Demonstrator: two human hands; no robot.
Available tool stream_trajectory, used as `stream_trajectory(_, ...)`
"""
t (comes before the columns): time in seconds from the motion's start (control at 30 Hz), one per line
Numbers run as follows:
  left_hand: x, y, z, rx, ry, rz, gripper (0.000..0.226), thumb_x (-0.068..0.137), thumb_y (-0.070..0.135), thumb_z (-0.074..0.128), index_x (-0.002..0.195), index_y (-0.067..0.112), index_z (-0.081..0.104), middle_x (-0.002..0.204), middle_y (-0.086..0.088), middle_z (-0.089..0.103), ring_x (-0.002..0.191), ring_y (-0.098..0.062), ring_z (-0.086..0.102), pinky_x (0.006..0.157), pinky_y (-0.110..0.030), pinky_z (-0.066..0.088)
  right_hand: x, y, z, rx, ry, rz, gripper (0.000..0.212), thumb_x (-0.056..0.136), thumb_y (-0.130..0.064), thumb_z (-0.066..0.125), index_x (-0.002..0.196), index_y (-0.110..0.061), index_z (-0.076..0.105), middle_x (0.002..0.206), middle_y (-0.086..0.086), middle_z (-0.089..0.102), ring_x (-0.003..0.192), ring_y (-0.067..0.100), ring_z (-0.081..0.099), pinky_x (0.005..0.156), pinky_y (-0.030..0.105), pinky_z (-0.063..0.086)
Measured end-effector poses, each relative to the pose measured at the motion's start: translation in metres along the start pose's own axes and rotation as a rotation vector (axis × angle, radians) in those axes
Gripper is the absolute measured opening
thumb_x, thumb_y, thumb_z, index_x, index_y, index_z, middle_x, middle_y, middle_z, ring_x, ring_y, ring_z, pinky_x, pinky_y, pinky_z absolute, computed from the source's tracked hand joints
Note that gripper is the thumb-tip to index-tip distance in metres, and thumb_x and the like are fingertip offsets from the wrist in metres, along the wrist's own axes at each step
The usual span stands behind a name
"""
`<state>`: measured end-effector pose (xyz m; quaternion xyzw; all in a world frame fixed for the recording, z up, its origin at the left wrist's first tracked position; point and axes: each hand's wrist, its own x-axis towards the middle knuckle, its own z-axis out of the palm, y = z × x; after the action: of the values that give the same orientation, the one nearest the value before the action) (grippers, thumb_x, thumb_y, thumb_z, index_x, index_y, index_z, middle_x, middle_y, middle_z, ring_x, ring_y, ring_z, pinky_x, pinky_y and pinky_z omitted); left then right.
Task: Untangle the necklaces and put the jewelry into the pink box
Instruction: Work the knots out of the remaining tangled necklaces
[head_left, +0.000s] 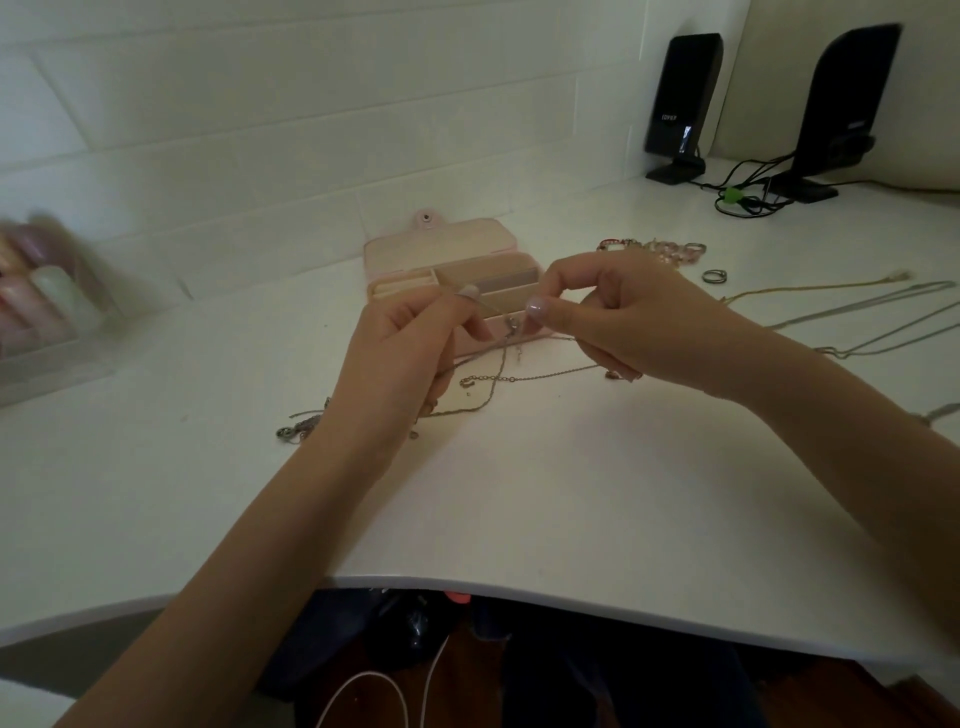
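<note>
Centrally in the frame, the left hand (410, 332) and the right hand (597, 306) meet just in front of the pink box (498, 262), each pinching a thin chain (511, 332) between thumb and fingertips, the other fingers curled in. From the pinch, the chain hangs down into a loose tangle of necklaces (498, 382) lying on the white worktop (519, 493) below and between the two hands; more strands and a small clasp trail out at the left wrist, toward the lower left of the tangle. The pink box stands open behind the hands, its lid folded back against the wall and its cream compartments showing. To the right of the right hand lie a beaded bracelet (660, 249), a ring (714, 276), a gold chain (815, 288) and silver chains (883, 322) stretched toward the right edge. In the upper right corner stand two black speakers (683, 104) with their cables. At the left edge sits a blurred clear organiser (47, 306) holding pale bottles.
</note>
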<state>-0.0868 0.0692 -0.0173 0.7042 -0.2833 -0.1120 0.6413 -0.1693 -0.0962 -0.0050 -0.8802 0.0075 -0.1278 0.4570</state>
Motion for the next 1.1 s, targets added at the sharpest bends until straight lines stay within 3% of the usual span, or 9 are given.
stream_trajectory(0.2, -0.0010, -0.0018, -0.0025, 0.005, -0.080, 0.027, 0.019, 0.075, 0.025, 0.055, 0.057, 0.023, 0.062, 0.042, 0.009, 0.023, 0.036, -0.008, 0.019, 0.040, -0.014, 0.018, 0.0010, -0.0002, -0.0026, 0.131, 0.001, 0.019, 0.022, 0.098, -0.026, 0.049, 0.081, -0.017, 0.059, 0.038, -0.007, 0.036, 0.033, 0.010, 0.027, 0.039, 0.021, 0.027)
stream_trajectory(0.47, 0.0013, -0.0060, -0.0019, 0.029, -0.051, 0.038, 0.011, 0.068, 0.032, 0.066, 0.061, 0.023, 0.066, 0.046, 0.003, 0.031, 0.038, -0.011, 0.020, 0.040, -0.014, 0.017, 0.0015, 0.0002, -0.0039, 0.175, 0.025, 0.021, 0.022, 0.098, -0.024, 0.049, 0.084, -0.012, 0.060, 0.038, -0.010, 0.034, 0.034, 0.008, 0.026, 0.037, 0.019, 0.024)
stream_trajectory(0.67, 0.0024, -0.0082, -0.0019, 0.050, -0.046, 0.055, 0.018, 0.077, 0.026, 0.074, 0.060, 0.029, 0.067, 0.042, 0.007, 0.029, 0.039, -0.011, 0.019, 0.040, -0.016, 0.017, 0.0014, 0.0000, -0.0040, 0.190, 0.023, 0.028, 0.021, 0.098, -0.025, 0.050, 0.085, -0.012, 0.061, 0.039, -0.009, 0.033, 0.035, 0.008, 0.025, 0.037, 0.019, 0.023)
stream_trajectory(0.9, 0.0031, -0.0070, -0.0018, 0.002, 0.057, 0.081, 0.026, 0.093, 0.018, 0.058, 0.068, 0.025, 0.058, 0.040, 0.005, 0.032, 0.033, -0.010, 0.022, 0.038, -0.016, 0.019, 0.0006, 0.0005, -0.0029, 0.081, -0.048, 0.089, 0.017, 0.094, -0.031, 0.056, 0.085, -0.018, 0.062, 0.037, -0.003, 0.041, 0.037, 0.014, 0.028, 0.043, 0.023, 0.027)
stream_trajectory(1.0, 0.0020, -0.0058, -0.0030, 0.026, 0.135, 0.129, 0.018, 0.095, 0.017, 0.055, 0.076, 0.019, 0.055, 0.042, -0.002, 0.046, 0.030, -0.013, 0.038, 0.035, -0.016, 0.025, -0.0004, 0.0005, -0.0020, 0.065, -0.087, 0.135, 0.013, 0.093, -0.030, 0.059, 0.084, -0.021, 0.060, 0.041, -0.001, 0.051, 0.035, 0.013, 0.030, 0.041, 0.021, 0.026)
stream_trajectory(1.1, 0.0006, -0.0046, -0.0042, 0.061, 0.247, 0.209, 0.014, 0.097, 0.017, 0.052, 0.083, 0.018, 0.053, 0.060, 0.002, 0.064, 0.045, -0.013, 0.062, 0.034, -0.019, 0.038, -0.0009, -0.0001, -0.0021, 0.062, -0.111, 0.161, 0.013, 0.092, -0.027, 0.060, 0.090, -0.015, 0.062, 0.044, 0.000, 0.056, 0.032, 0.011, 0.032, 0.039, 0.019, 0.028)
